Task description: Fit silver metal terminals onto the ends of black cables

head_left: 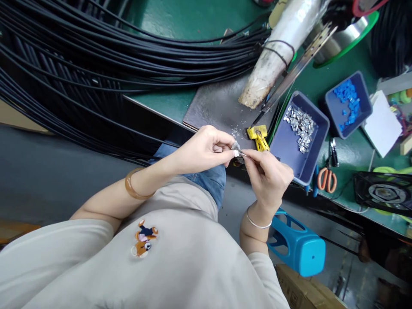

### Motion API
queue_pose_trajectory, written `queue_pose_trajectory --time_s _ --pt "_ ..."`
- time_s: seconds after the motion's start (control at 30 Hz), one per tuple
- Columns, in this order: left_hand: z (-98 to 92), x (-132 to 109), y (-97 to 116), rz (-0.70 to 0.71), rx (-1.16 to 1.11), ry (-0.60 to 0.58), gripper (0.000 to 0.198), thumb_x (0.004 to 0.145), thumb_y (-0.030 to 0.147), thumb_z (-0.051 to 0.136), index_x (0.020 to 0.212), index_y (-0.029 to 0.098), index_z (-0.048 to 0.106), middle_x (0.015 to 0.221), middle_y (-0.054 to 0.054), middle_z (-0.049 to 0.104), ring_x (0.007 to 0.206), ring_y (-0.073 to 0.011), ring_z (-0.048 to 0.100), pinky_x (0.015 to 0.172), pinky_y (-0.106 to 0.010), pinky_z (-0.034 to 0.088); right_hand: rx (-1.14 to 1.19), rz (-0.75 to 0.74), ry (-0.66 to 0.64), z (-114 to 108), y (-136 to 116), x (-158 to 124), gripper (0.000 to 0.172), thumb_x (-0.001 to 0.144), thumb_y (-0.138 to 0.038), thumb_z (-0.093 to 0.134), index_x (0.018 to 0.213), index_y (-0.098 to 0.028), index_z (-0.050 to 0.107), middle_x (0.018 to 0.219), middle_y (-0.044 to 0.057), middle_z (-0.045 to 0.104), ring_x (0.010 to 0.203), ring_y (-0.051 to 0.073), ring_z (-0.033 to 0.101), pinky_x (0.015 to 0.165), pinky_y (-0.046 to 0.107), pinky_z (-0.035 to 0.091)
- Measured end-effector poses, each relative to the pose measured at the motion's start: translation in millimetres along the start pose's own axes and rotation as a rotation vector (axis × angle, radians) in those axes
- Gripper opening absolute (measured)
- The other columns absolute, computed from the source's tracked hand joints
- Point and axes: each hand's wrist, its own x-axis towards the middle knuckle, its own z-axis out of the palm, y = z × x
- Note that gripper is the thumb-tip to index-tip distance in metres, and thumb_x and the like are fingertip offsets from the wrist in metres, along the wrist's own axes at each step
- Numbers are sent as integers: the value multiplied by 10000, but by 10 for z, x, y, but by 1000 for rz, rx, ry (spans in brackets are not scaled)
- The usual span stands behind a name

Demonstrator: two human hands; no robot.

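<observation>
My left hand is closed in front of my body, just off the bench edge, with pale wrapping on its fingertips. A black cable runs in from the left behind that wrist and seems to end in its fingers. My right hand pinches a tiny thin piece right at the left fingertips; its kind is too small to make out. Beyond the hands, a yellow-handled tool lies at the edge of a dark board. Small pale scraps are scattered on the board.
Black cable coils cover the bench's left. A wrapped roll leans over the board. One bin holds metal clips, another blue parts. Orange-handled scissors and a black fan lie rightward. A blue stool stands below.
</observation>
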Motion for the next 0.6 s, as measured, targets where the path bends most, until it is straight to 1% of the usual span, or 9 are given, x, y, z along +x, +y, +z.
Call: queue_pose_trajectory --time_s 0.2,0.37,0.47,0.53,0.6 --pt "8 6 -15 32 23 17 216 834 163 609 631 101 647 512 16 527 469 -42 424 466 -179 311 25 -3 -45 -21 19 -1 108 934 -192 617 1013 -219 685 775 -21 707 636 87 619 627 214 460" --pt "13 -2 -13 25 20 8 212 834 154 601 634 104 647 515 14 531 465 -45 428 460 -182 308 28 1 -56 -29 11 -5 101 931 -192 625 1007 -217 685 742 -26 677 611 83 578 608 216 438" --pt "4 -8 0 6 9 -8 217 835 148 599 627 100 642 500 19 515 449 -35 397 444 -182 277 35 -4 -52 -30 4 -12 110 924 -178 632 1013 -216 683 748 -25 677 611 81 567 607 213 433" --pt "-5 -13 6 -17 -5 -28 227 841 151 596 625 96 641 508 10 536 446 -32 397 441 -181 270 36 -4 -55 -31 4 -18 106 924 -178 631 1007 -217 684 740 -25 671 604 81 561 598 213 427" --pt "-14 -16 7 -39 -33 -50 234 851 160 588 632 95 640 539 -11 587 461 -39 439 453 -178 300 40 1 -60 -33 6 -22 101 925 -182 629 1001 -217 687 728 -26 664 591 79 553 589 213 422"
